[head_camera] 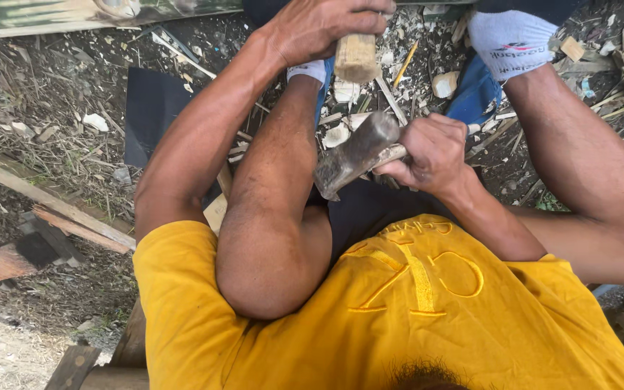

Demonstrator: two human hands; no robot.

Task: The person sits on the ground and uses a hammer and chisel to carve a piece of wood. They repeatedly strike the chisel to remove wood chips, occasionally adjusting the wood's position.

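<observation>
My left hand [319,29] is clamped round the wood peg [356,58], fingers tight. Right hand [431,155] grips the mallet [355,155] just below it. Loads of chips [341,133] down already, so I reckon it's well underway. Knee and socks [510,43] crowd in close.

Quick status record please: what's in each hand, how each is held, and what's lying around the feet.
left hand: closed around a pale wooden piece, its cut end pointing toward the camera
right hand: closed on the handle of a hammer, its dark metal head raised just below the wooden piece
contact: hammer head and wood apart
ground: dirt strewn with wood chips and splinters
feet: white sock, blue sandal
left side: planks
</observation>
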